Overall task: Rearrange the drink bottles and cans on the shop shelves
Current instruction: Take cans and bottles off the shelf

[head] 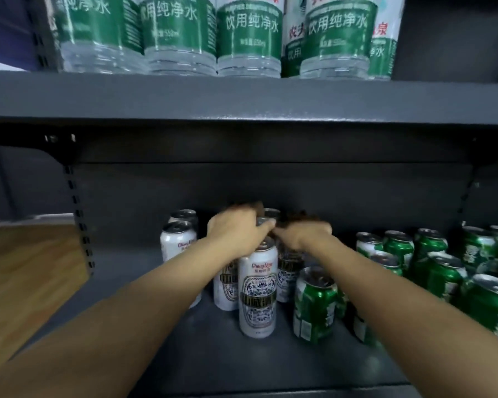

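Both my hands reach deep into the lower shelf point(213, 357). My left hand point(236, 229) curls down over the top of a white can point(224, 285) in the middle cluster. My right hand point(304, 232) grips the top of another white can point(287, 272) just beside it, and the two hands nearly touch. Both are blurred and the fingertips are hidden. A tall white can point(258, 288) stands free in front of them. Two more white cans point(176, 242) stand to the left. Several green cans point(431, 268) crowd the right side, the nearest green can point(315, 305) by my right forearm.
The upper shelf point(242, 96) hangs low over my hands and carries a row of green-labelled water bottles point(250, 33). Slotted uprights point(82, 225) frame the left side. Wooden floor point(26, 268) shows at the left.
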